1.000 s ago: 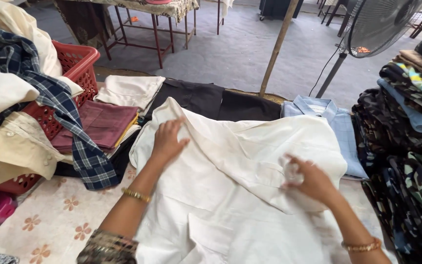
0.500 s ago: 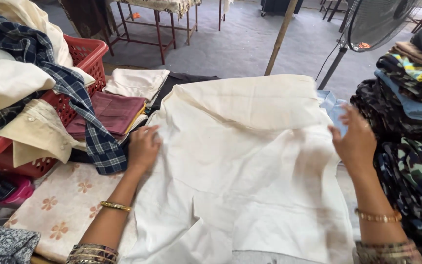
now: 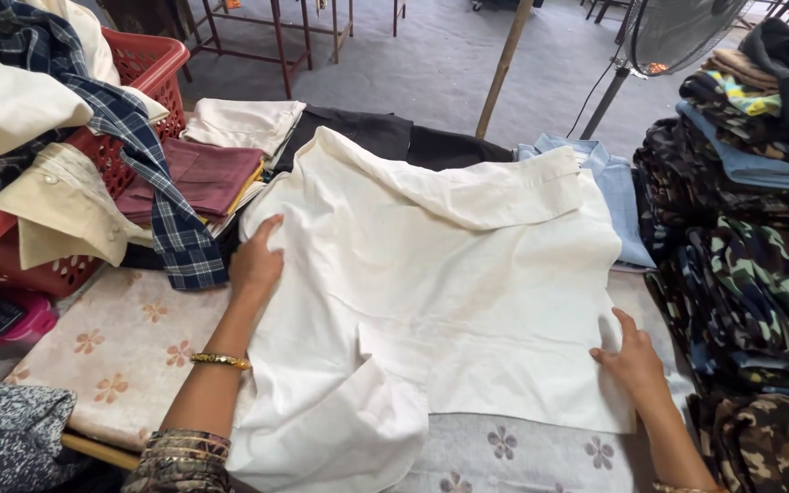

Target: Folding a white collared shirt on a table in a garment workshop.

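Shirt: you are working on a cream shirt (image 3: 431, 301) that is lying spread flat on the floral cloth (image 3: 111, 347), filling the middle of the table from 12 to 6 o'clock.
Left hand: your left hand (image 3: 256, 263) is pressing palm down on the shirt's edge at 9 o'clock, fingers loose and open, pinching nothing.
Right hand: your right hand (image 3: 634, 358) is lying flat on the shirt's hem corner at 4 o'clock, fingers spread, closing on nothing.
Done: the body is lying mostly smooth, the top edge is turned down in a band across 12 to 1 o'clock, and one sleeve is lying folded over the front near 6 o'clock.
Left: judging by how it lies, the sides are not yet folded in and the shirt is not yet a compact bundle like the folded stack (image 3: 760, 246) at 3 o'clock; light creases are showing across the middle.
Around: a red basket (image 3: 152, 64) heaped with clothes is sitting at 10 o'clock, a maroon cloth (image 3: 203, 178) just beside the shirt at 10 o'clock, a blue shirt (image 3: 618, 196) partly under it at 2 o'clock, and a fan (image 3: 678, 32) is standing beyond at 1 o'clock.
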